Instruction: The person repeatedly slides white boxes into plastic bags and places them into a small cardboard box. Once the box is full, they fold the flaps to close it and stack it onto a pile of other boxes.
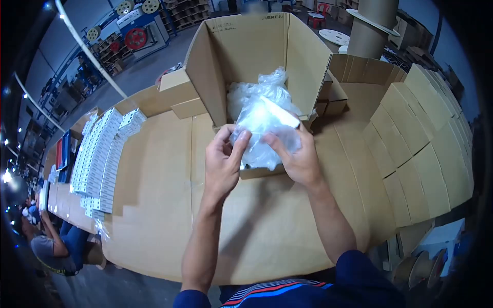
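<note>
A clear plastic bag is held in front of me, over the near side of a tall open cardboard box. My left hand pinches its left side, thumb on top. On the other side, my right hand is closed on the bag with the thumb pressed against the plastic. A white flat-sided piece shows at the bag's upper right, close to the right fingers. Behind it, more crumpled clear plastic fills the lower part of the box.
Rows of small white boxes stand on the cardboard-covered table to the left. Stacked brown cartons line the right side, and two small cartons sit left of the tall box. A seated person is at far left.
</note>
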Motion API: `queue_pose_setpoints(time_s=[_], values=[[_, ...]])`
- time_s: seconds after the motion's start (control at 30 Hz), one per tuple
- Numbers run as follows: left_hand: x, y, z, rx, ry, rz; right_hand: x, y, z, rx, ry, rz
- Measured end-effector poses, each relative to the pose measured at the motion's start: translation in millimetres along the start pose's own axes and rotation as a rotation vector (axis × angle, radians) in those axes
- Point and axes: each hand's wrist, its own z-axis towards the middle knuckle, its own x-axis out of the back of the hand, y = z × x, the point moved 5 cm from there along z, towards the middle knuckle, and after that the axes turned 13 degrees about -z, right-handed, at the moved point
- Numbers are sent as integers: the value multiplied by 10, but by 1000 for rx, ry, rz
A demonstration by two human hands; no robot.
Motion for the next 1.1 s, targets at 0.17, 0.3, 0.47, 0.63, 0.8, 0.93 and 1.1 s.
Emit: queue_pose_setpoints(time_s=[0.17,0.3,0.47,0.63,0.8,0.93,1.1], values=[[284,-59,-730,-131,305,-130,-173,191,-1143,-249,-43,94],[552,-85,-1186,-109,258,81,-243,171,-1745,-291,-66,57],[603,-106,-1608,-69,205,134,-300,-232,-1869,-144,-81,-75],[879,-227,-1910,-78,358,-94,-492,-116,-2018,-214,-16,81],[1158,-404,-2107,-77,544,-280,-472,-109,-2048,-258,73,41],[710,-555,-2216,-30,360,106,-607,-10,-2144,-316,89,98],[632,-697,-2305,12,458,113,-599,60,-2171,-367,172,68]])
